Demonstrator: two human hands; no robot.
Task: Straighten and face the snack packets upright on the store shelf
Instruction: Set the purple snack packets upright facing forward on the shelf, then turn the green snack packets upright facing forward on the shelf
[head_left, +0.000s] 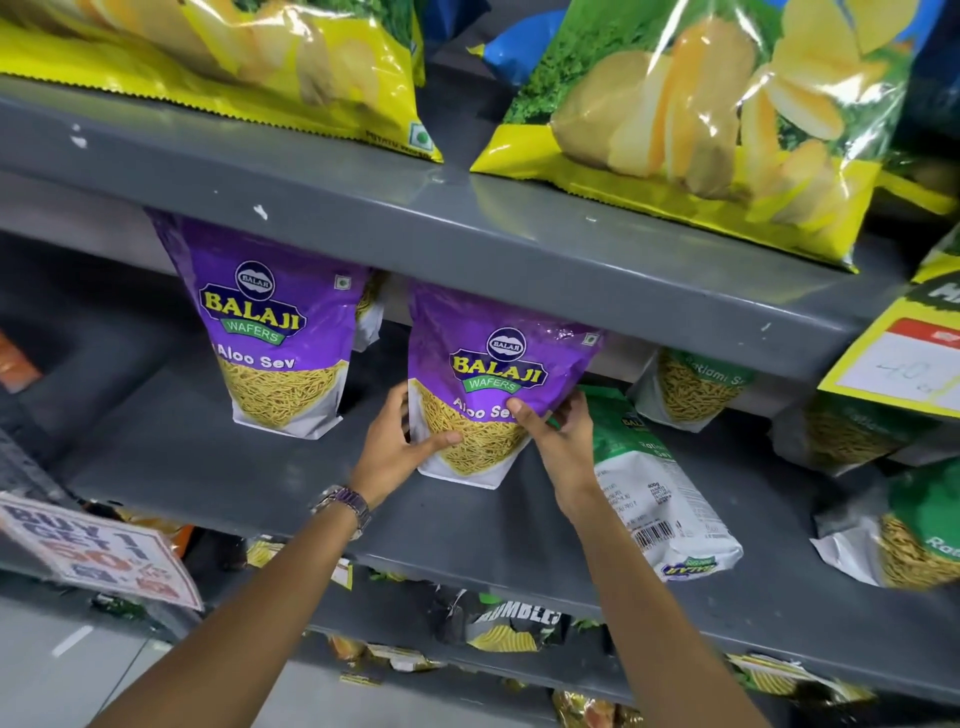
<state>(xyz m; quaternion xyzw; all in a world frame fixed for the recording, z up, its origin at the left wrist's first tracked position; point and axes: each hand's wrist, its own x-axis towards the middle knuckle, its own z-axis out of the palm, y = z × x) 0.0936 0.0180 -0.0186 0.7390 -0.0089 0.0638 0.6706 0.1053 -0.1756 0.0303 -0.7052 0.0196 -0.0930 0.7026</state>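
A purple Aloo Sev packet (493, 364) stands upright and faces front on the grey middle shelf (218, 467). My left hand (400, 447) grips its lower left side and my right hand (558, 436) grips its lower right side. A second purple Aloo Sev packet (270, 332) stands upright to the left, apart from my hands. Just right of my right wrist a green and white Ratlami Sev packet (660, 483) lies flat on its front, its back label and barcode up.
More green Ratlami Sev packets (696, 384) stand or lean at the right, one near the shelf's front edge (898, 530). Large yellow chip bags (691, 119) lie on the upper shelf. A price card (904, 358) hangs at right and a promo sign (98, 551) at lower left.
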